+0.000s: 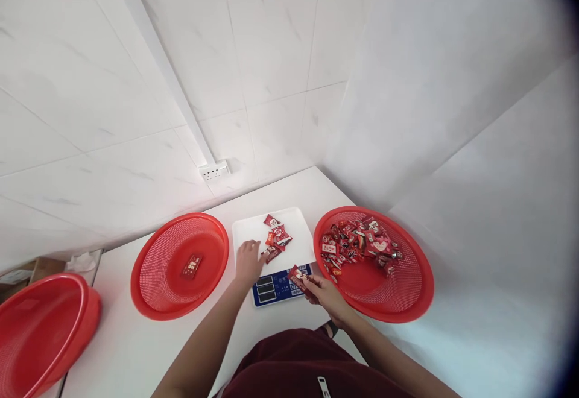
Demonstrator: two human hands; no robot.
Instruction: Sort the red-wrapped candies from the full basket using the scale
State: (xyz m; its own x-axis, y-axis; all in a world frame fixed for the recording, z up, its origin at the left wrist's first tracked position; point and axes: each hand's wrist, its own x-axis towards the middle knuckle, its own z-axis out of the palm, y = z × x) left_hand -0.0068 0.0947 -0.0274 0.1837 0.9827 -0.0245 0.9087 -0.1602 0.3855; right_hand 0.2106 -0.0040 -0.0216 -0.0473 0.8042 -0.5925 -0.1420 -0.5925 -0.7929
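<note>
A digital scale with a white tray [244, 228] and a blue keypad panel [278, 294] stands in front of me. Several small red candy packets [280, 234] lie on the tray. My left hand [248, 263] is over the tray's left side, fingers apart, its thumb close to the nearest packet [272, 254]; I cannot tell whether they touch. Low over the right end of the keypad, my right hand [328, 295] pinches red candy packets [298, 277]; their exact number is hidden by the fingers. A red mesh basket [418, 271] at the right holds a heap of similar packets [357, 244].
Left of the scale, a second red basket [151, 265] has one red packet [191, 266] inside. Another red basket [45, 337] stands at the far left, with cardboard boxes [45, 268] behind it. A wall socket [214, 170] sits above the white table [113, 337].
</note>
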